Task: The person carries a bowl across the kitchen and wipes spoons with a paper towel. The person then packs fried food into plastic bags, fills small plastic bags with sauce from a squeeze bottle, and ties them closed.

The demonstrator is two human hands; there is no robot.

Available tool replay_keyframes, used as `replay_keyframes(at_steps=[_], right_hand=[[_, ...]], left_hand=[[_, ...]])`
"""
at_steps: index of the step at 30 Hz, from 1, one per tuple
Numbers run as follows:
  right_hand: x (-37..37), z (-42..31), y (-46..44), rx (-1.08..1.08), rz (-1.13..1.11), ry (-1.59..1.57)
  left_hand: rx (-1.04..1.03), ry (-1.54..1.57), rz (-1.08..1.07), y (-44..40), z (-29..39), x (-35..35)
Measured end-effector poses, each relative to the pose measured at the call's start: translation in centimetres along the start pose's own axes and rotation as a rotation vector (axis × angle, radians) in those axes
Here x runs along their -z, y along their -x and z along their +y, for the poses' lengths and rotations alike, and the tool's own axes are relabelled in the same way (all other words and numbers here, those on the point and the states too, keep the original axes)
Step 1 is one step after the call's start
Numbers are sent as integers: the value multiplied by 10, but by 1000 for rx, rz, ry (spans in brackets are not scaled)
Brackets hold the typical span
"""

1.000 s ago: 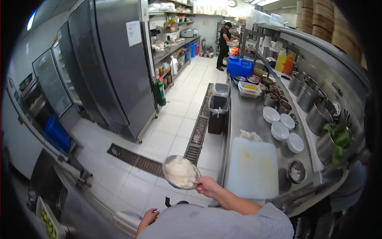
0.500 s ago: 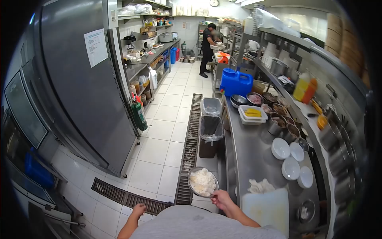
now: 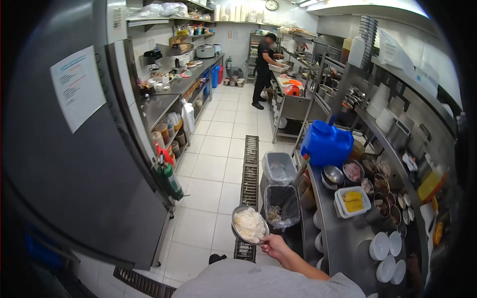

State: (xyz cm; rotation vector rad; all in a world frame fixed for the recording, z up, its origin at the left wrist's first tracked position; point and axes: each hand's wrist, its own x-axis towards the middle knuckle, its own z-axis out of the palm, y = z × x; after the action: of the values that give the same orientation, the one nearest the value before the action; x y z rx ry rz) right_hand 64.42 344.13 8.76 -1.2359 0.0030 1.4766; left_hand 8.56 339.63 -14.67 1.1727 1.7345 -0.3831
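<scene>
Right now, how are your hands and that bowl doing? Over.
Right hand holding bowl by the edge; left hand out of view. White food inside. Bin to the bowl's right.

Overhead light dominates: a ceiling strip lamp [image 3: 311, 4] glows white at 1 o'clock, and a bluish glare [image 3: 421, 8] sits near 2 against the black vignette. The back wall [image 3: 238, 49] at 12 and the white tile floor [image 3: 206, 176] are bright, while the tall steel cabinet [image 3: 82, 169] at 9 is dim. Fisheye distortion bows the upper shelf [image 3: 416, 89] at 2; the yellow bottle [image 3: 430, 185] at 3 looks smeared. Print on the paper sheet [image 3: 78, 89] at 10 is illegible. The metal bowl [image 3: 234, 227] at 6 is fairly crisp.
</scene>
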Motion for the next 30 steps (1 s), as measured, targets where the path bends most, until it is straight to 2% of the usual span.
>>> replay_keyframes(at_steps=[2, 5, 7, 8, 9, 10, 12, 13, 14, 15, 17, 19, 20, 21, 22, 23, 25, 28, 30], right_hand=[[-8, -19, -38, -54, 52, -60], [2, -38, -103, -66, 132, -130], [2, -53, -137, -53, 183, -165], [0, -64, -150, -63, 226, -199], [-5, -77, -166, -72, 266, -234], [-11, -94, -184, -73, 269, -243], [-21, -126, -228, -71, 333, -243], [-23, -141, -256, -57, 348, -243], [-27, -160, -287, -8, 266, -244], [-42, -189, -315, -12, 309, -181], [-77, -244, -377, -4, 323, -100], [-112, -301, -439, 38, 234, -68], [-133, -331, -468, 73, 172, -52], [-158, -362, -493, 68, 170, -35], [-182, -389, -517, 62, 169, -16], [-201, -411, -544, 60, 176, -19], [-233, -457, -603, 24, 74, -4], [-274, -513, -682, 3, -4, -41], [-301, -531, -723, 3, 45, -86]], left_hand=[[-18, -92, -15, -75, 59, 54], [46, -409, 26, -217, 201, 151], [-240, -107, 297, -259, 319, 219], [-361, -119, 300, -283, 378, 249], [-502, 178, 313, -339, 425, 265], [-408, 206, 166, -330, 488, 290], [-489, 347, 100, -344, 587, 318], [-485, 340, 96, -351, 621, 323], [-535, 341, 109, -369, 648, 324], [-599, 350, 128, -385, 683, 330], [-550, 254, 102, -394, 710, 328], [-343, 243, -230, -404, 717, 332], [-294, 193, -277, -407, 715, 333], [-515, -98, -348, -423, 705, 343], [-549, -406, -122, -389, 714, 359], [-545, -438, -120, -404, 704, 364], [-387, -271, -131, -432, 695, 384], [-230, -152, -95, -468, 731, 432], [-190, -137, -71, -505, 769, 468]])
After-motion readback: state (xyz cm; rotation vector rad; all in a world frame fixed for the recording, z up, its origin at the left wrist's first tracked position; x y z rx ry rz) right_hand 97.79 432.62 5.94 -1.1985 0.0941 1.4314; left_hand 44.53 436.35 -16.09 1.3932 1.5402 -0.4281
